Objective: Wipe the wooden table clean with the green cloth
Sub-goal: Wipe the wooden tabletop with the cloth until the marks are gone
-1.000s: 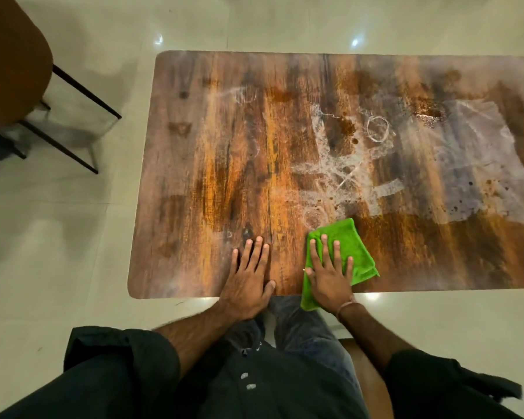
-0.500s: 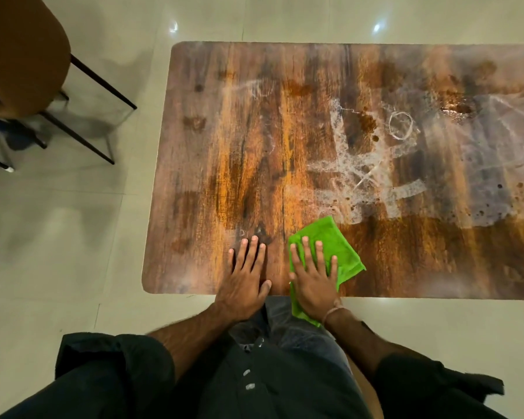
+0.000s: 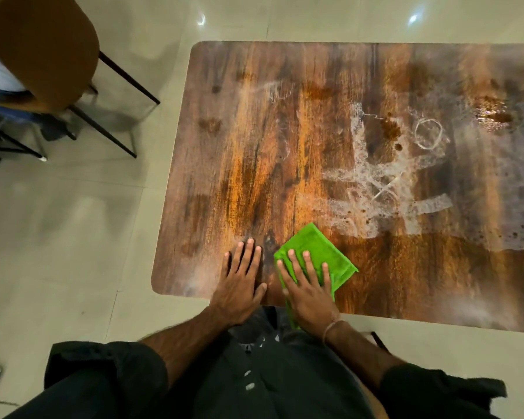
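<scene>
Wiping the near tabletop (image 3: pixel 254 152), right grip (image 3: pixel 309 293) flat and wide on the green cloth (image 3: pixel 325 247), I'm targeting the white smears (image 3: pixel 372 189) next.

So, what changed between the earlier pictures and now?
The right hand, pressing flat, slid the green cloth left along the near edge of the wooden table, toward the left hand, which shifted slightly left too. Nothing was gripped or released; the white marks remain.

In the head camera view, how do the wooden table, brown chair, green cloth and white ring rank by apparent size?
1. wooden table
2. brown chair, though the frame cuts it off
3. green cloth, partly under the right hand
4. white ring, smallest
</scene>
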